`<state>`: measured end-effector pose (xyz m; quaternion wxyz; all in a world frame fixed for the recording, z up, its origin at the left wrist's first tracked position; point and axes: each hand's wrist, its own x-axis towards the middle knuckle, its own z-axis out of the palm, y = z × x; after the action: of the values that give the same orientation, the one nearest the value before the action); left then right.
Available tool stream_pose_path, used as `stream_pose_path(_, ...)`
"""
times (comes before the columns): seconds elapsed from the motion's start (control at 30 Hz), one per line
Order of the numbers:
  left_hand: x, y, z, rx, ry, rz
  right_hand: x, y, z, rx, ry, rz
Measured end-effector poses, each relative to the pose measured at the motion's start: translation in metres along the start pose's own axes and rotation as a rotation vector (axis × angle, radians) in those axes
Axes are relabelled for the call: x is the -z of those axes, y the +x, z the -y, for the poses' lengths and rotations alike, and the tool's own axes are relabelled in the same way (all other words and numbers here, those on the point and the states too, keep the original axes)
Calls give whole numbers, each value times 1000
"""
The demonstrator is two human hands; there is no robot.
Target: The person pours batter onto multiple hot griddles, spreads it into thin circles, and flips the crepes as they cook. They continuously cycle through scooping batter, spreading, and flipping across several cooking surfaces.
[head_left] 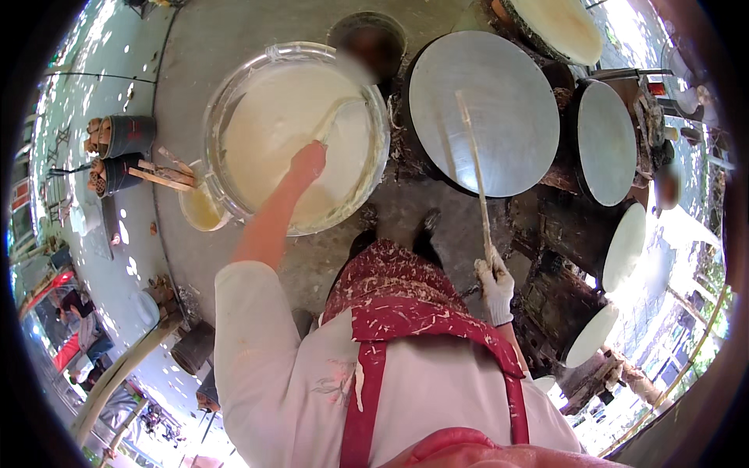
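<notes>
My bare left hand (308,162) is closed around the handle of a batter-coated ladle (341,117). The ladle's head dips into pale, creamy batter (269,144) in a wide metal basin (212,148). My right hand (495,288), in a white glove, grips the near end of a long thin stick (474,152). That stick points away from me, its far end above a large round grey griddle (515,101). The griddle's flat top is smooth and shiny, and it stands right of the basin.
More round griddles (607,144) curve around my right side on dark, rough stoves. A far one holds a pale layer (558,27). A yellowish bowl (204,207) with wooden sticks (164,175) touches the basin's left. Dark buckets (129,136) stand farther left; a dark round container (373,39) is behind the basin.
</notes>
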<state>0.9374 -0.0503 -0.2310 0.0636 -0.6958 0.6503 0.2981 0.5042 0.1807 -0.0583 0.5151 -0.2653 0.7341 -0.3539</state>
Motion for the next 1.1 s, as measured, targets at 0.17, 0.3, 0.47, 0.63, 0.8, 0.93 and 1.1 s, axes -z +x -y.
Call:
stream_pose_path(0.17, -62, 14, 57, -71, -290, 301, -14, -14, -17, -43, -62, 114)
stream_pose_path(0.3, -67, -95, 11, 321, -1221, 494, -22, -21, -71, -5, -41, 250)
stream_pose_path(0.47, -116, -191, -43, 317, -2007, 519, -21, -47, -102, -267, -657, 448)
stream_pose_path(0.63, -91, -267, -91, 158, -2845, 596, 16, -82, -106, -138, -669, 565)
stream_pose_path(0.8, 30, -347, -114, 34, -2698, 480, 47, -91, -121, 131, -244, 678)
stream_pose_path(0.93, 118, -379, -100, -510, -2452, 407, 47, -107, -80, 238, 144, 556)
stream_pose_path(1.1, 194, -317, -59, -432, -2369, 224, 9, -81, -49, 202, 353, 280)
